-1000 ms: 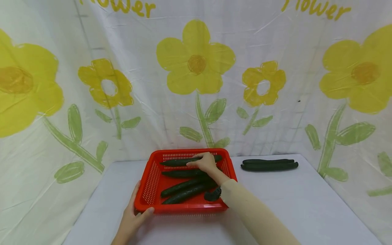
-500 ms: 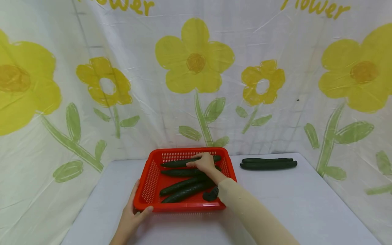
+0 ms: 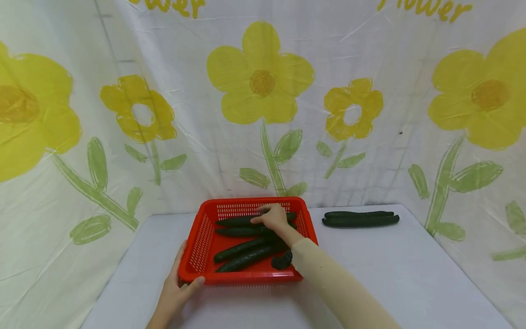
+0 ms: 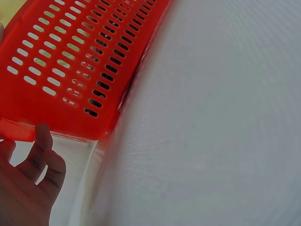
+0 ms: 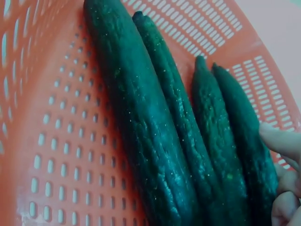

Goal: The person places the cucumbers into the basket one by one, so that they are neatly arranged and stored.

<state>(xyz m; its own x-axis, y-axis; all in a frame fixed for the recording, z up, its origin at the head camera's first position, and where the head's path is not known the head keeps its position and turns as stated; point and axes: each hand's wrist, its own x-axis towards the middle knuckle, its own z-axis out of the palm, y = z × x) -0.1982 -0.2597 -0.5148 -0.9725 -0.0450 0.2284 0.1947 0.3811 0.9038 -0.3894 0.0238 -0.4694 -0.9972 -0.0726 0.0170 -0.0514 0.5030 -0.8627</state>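
A red plastic basket (image 3: 246,277) holds several dark green cucumbers lying lengthwise. At its near left corner my left hand (image 3: 174,290) grips the rim, thumb in front and fingers along the left side. The left wrist view shows this hand (image 4: 30,181) with fingertips at the basket wall (image 4: 61,108). My right hand (image 3: 274,217) reaches inside and holds the rearmost cucumber (image 3: 236,221), thumb on the near side. In the right wrist view the thumb and curled fingers (image 5: 284,139) meet that cucumber (image 5: 247,127) at its side. The hand hides part of it.
Two more cucumbers (image 3: 360,220) lie together on the white tabletop (image 3: 361,265), right of the basket. Behind the table hangs a white curtain (image 3: 197,151) with yellow flowers. The right sleeve crosses over the basket's near right corner.
The cucumber in my right hand has settled slightly lower, close behind the others. My left hand stays on the basket corner. The head view has shifted slightly.
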